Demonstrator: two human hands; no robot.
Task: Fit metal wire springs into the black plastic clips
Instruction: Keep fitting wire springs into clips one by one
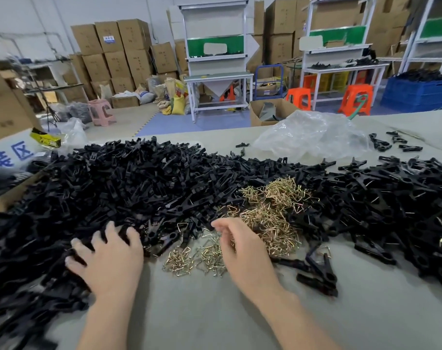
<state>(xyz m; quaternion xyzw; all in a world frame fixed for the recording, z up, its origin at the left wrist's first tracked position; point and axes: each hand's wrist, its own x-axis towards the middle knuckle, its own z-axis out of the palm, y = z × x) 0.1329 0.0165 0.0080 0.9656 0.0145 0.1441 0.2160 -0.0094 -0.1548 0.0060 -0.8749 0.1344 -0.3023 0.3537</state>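
My left hand lies flat with fingers spread on the near edge of the heap of black plastic clip halves, pressing on them rather than gripping any. My right hand hovers with loosely bent fingers over the scattered wire springs; I cannot tell whether it has one pinched. I judge the job far from finished. The unsprung heap covers most of the left of the bench, and the main mound of springs sits in the middle, just beyond my right hand. The clips on the right show glints of wire and look assembled, as do three or four clips lying apart near my right wrist. As for counts: two hands, one crumpled clear plastic bag at the far side, and a few stray clips beside it. The clip halves and springs are in heaps too tangled to count, plainly in the hundreds each.
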